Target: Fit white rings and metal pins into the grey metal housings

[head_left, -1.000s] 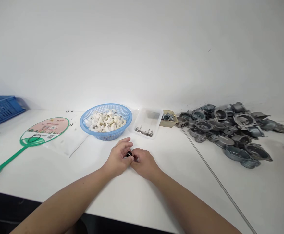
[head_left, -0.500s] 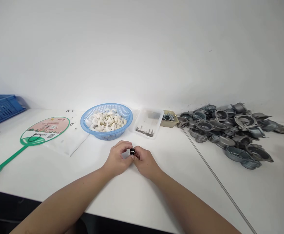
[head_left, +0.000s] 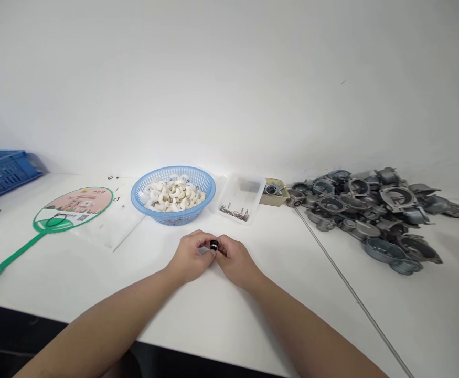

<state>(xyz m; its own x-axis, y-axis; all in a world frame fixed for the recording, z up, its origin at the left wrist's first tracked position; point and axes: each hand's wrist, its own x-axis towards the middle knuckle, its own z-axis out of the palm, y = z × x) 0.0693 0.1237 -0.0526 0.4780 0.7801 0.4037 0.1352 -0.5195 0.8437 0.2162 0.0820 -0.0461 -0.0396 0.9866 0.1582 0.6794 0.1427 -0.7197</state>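
Between my hands is a small round black part with a shiny metal band (head_left: 214, 245), held above the white table (head_left: 198, 320). My left hand (head_left: 192, 256) pinches it from the left with thumb and fingers. From the other side, my right hand (head_left: 235, 260) closes its fingertips on the same part. The fingers cover much of it, so its full shape is hidden. Just beyond my hands stand a blue basket (head_left: 173, 218) of white curved pieces and a clear plastic tray (head_left: 245, 218) with thin metal pins.
Grey metal castings (head_left: 365, 210) lie heaped at the right, beside a small yellowish box (head_left: 274, 198) of metal parts. At the left are a green-handled fan (head_left: 12, 257), a blue crate (head_left: 7, 176) and small black rings (head_left: 116, 199). A seam (head_left: 347, 286) crosses the table.
The black part has tilted slightly between my fingers, and my right fingertips sit a little closer over it. The whole view has shifted very slightly; the objects on the table stay put.
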